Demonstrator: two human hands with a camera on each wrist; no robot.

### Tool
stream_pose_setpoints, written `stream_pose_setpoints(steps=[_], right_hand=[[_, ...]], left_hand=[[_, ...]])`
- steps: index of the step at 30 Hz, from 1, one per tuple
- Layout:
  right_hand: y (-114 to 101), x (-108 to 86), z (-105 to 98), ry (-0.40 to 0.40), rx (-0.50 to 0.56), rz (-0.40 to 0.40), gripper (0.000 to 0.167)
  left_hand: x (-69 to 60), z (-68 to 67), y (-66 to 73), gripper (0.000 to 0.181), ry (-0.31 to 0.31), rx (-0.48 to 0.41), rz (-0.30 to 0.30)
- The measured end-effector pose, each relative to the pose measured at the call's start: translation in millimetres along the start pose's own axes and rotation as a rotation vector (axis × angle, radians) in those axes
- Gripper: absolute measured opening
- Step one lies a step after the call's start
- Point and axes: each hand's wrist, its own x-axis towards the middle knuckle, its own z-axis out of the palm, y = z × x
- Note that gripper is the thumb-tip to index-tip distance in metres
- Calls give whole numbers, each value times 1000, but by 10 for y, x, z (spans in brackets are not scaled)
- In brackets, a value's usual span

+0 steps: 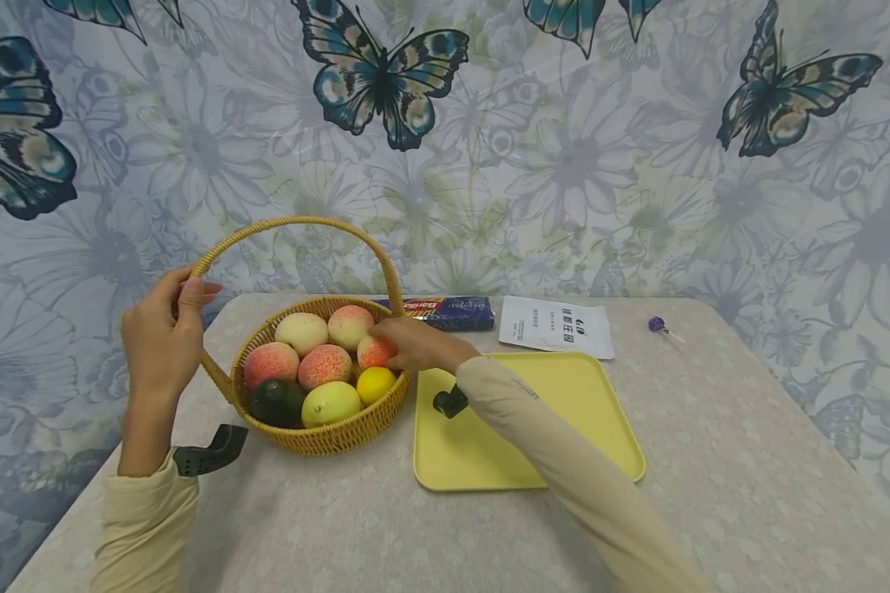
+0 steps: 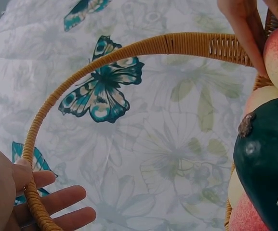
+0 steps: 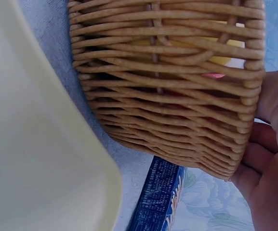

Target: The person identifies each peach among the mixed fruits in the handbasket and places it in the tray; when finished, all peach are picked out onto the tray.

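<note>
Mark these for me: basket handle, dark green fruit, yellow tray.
Basket handle (image 2: 167, 44): left wrist view, on the wound band of its arch.
Dark green fruit (image 1: 277, 403): head view, middle of its visible skin.
Yellow tray (image 1: 482, 453): head view, bare floor near its front edge.

A pale table (image 1: 749, 461) bears a basket (image 1: 330, 441), yellow tray (image 1: 482, 453), blue box (image 1: 463, 315), white packet (image 1: 537, 325) and lollipop (image 1: 657, 324).

The blue box (image 1: 456, 314) reads "Barilla" in white on red; its fine print is too small to read. The white packet (image 1: 545, 324) bears dark Chinese characters, including "庄园". Lettering on the right sleeve (image 1: 556, 436) is illegible.
</note>
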Motion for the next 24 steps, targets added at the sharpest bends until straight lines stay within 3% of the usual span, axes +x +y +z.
stream_pose_setpoints(steps=[8,16,24], right_hand=[[-6,-42,-21,24,73,25,54],[42,-72,10,82,130,0,54],[67,-72,17,111,104,-19,56]], left_hand=[[7,0,11,41,-4,-6,0],[7,4,26,39,-10,1,5],[3,0,8,40,-2,6,15]])
